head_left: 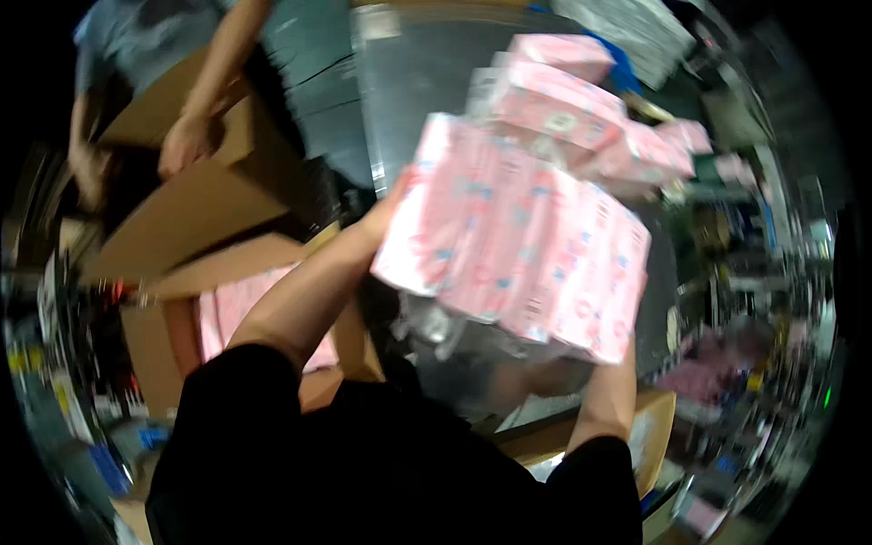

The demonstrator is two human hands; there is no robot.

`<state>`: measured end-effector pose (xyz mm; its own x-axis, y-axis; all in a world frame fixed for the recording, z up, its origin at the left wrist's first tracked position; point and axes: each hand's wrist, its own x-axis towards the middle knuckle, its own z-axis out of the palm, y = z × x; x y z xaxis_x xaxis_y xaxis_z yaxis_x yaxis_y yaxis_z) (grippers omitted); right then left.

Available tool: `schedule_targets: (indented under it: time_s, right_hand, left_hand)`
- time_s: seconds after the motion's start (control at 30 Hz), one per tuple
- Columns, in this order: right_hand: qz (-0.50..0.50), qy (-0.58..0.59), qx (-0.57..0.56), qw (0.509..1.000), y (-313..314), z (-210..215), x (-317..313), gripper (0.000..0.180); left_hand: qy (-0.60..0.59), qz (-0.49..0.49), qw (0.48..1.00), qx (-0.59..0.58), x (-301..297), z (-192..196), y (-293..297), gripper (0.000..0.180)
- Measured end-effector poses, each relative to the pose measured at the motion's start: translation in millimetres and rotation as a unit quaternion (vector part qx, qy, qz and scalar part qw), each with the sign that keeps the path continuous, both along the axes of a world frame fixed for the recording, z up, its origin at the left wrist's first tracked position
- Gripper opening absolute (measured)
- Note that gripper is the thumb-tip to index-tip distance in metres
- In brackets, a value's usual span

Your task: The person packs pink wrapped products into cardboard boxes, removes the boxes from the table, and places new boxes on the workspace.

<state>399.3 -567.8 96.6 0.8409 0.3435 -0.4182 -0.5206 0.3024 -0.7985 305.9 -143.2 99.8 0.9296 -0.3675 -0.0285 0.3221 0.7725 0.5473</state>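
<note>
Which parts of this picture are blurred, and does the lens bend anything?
In the head view, the pink pack held between the left hand and the mostly hidden right hand is smeared by motion; the co-worker's hand on the cardboard box is soft too; the metal table shows pale glare; fisheye bending and black corners frame everything.

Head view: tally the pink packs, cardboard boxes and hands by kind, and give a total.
Large pink pack bundle held up by the person's own hands: 1
Pink packs stacked on the metal table behind it, blurred: about 4
Open cardboard boxes: 2
Own hands: 2, left hand at the bundle's edge, right hand hidden behind it
Co-worker's hand: 1
Total: about 10
</note>
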Motion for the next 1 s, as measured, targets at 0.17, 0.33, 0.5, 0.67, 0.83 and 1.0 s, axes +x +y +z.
schedule_targets:
  time_s: [0.17, 0.33, 0.5, 0.67, 0.83, 1.0]
  right_hand:
    - [0.129, 0.016, -0.047, 0.990, 78, 34, -41, 0.056]
    - [0.295, 0.052, -0.086, 0.950, 189, 78, -112, 0.054]
    - [0.426, 0.114, -0.103, 0.891, 321, 85, -174, 0.052]
    - [0.503, 0.156, -0.147, 0.837, 433, 51, -206, 0.051]
    - [0.514, 0.030, -0.454, 0.727, 445, 51, -222, 0.044]
    - [0.501, -0.156, -0.525, 0.670, 410, -7, -232, 0.057]
  left_hand:
    - [0.131, 0.231, 0.937, 0.228, -70, 79, 26, 0.062]
    - [0.082, 0.251, 0.938, 0.223, -188, 170, 112, 0.066]
    - [0.183, 0.167, 0.961, 0.121, -324, 176, 217, 0.068]
    - [0.221, 0.155, 0.943, 0.194, -438, 88, 318, 0.066]
    - [0.298, 0.029, 0.879, 0.372, -469, 37, 385, 0.077]
    - [0.029, -0.029, 0.639, 0.768, -458, -27, 350, 0.099]
